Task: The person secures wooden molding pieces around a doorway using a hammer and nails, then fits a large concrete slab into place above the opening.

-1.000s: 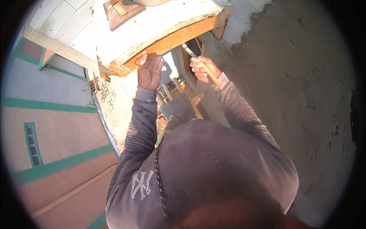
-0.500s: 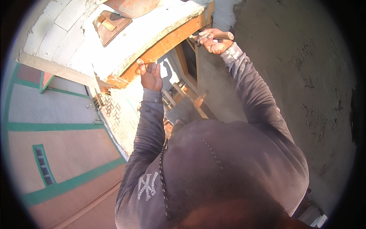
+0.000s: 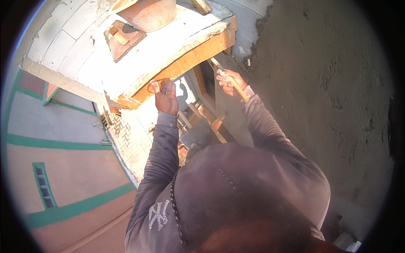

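Note:
My left hand [image 3: 167, 100] is raised with its palm toward me, thumb and fingers stretched upward and apart, against the orange-brown wooden board [image 3: 190, 57] along the slab's edge. A thin dark curve crosses the board by the thumb; I cannot tell whether it is wire or shadow. Farther right, below the board's right end, my right hand [image 3: 231, 82] is closed around a wooden-handled tool [image 3: 240, 90]. The tool slants up and left under the board. Its upper end lies near the dark opening, and its kind cannot be made out.
On the sunlit slab [image 3: 168, 40] stand an orange bucket [image 3: 154, 16] and a hand float [image 3: 122, 40]. Rough grey plaster covers the wall [image 3: 312, 84] at right. Wooden props and a dark flat board [image 3: 198, 134] lie below. A green-trimmed building [image 3: 67, 168] is at left.
My right hand has dropped lower and a little left, and the tool's handle has swung from level to slanting. My left hand stays by the board while the whole view has shifted slightly.

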A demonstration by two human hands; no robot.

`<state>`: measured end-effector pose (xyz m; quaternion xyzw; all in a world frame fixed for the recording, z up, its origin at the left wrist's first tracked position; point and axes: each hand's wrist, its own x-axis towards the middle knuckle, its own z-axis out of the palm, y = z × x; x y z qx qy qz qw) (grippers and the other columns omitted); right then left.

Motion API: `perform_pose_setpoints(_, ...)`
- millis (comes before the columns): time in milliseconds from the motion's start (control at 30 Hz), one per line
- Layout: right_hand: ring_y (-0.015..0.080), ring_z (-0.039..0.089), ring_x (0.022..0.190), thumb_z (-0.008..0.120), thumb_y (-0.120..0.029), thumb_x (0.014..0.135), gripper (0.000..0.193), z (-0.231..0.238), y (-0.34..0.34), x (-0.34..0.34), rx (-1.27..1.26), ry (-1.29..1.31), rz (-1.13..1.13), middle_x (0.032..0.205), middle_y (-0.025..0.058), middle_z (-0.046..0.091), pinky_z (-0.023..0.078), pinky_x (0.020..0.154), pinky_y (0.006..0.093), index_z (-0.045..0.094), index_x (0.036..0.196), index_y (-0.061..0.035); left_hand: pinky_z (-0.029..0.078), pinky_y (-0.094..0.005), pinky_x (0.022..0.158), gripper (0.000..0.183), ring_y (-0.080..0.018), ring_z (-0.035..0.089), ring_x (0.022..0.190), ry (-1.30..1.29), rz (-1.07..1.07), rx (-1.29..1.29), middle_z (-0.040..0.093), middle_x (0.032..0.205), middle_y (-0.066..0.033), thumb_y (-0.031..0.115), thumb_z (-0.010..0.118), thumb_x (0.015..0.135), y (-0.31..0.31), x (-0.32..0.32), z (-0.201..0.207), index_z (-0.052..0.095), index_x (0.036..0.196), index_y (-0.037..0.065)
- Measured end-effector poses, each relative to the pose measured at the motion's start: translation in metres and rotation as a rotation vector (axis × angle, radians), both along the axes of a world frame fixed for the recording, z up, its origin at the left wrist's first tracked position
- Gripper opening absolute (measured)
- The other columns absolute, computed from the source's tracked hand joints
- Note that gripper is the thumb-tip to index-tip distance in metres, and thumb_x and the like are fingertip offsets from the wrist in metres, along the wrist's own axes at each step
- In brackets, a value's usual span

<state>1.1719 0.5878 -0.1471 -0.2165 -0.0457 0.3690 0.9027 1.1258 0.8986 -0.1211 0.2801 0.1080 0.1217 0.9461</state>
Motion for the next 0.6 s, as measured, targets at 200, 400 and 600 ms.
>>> perform_pose_setpoints(200,0.0067,0.047,0.05,0.06,-0.013,0.1,0.01,0.083,-0.006,-0.018,-0.7,-0.102,0.002,0.075,-0.002,0.053,0.043,0.041,0.0267,0.055,0.093,-0.0076,0.034,-0.0479,0.124,0.086,-0.0336,0.04,0.142,0.022,0.009,0.017,0.035,0.153,-0.015,0.055,0.078,0.089,0.003,-0.004,-0.008,0.04,0.153,0.011)
perform_pose_setpoints(400,0.0062,0.043,0.05,0.061,-0.014,0.098,0.009,0.091,-0.022,-0.033,-1.066,-0.308,0.077,0.072,-0.0046,0.047,0.041,0.042,0.0272,0.054,0.097,-0.0082,0.035,-0.0462,0.123,0.083,-0.0332,0.046,0.139,0.01,0.036,0.071,0.044,0.141,-0.0175,0.053,0.072,0.095,-0.002,-0.009,0.0,0.037,0.153,0.004)
perform_pose_setpoints(600,0.0021,0.041,0.048,0.058,-0.015,0.102,0.011,0.113,-0.03,-0.014,-0.952,-0.07,0.1,0.07,-0.0072,0.046,0.035,0.039,0.0208,0.05,0.095,-0.0133,0.037,-0.0474,0.122,0.08,-0.0333,0.046,0.137,-0.004,0.057,0.053,0.043,0.141,-0.0155,0.051,0.072,0.096,-0.005,-0.007,-0.005,0.037,0.152,0.005)
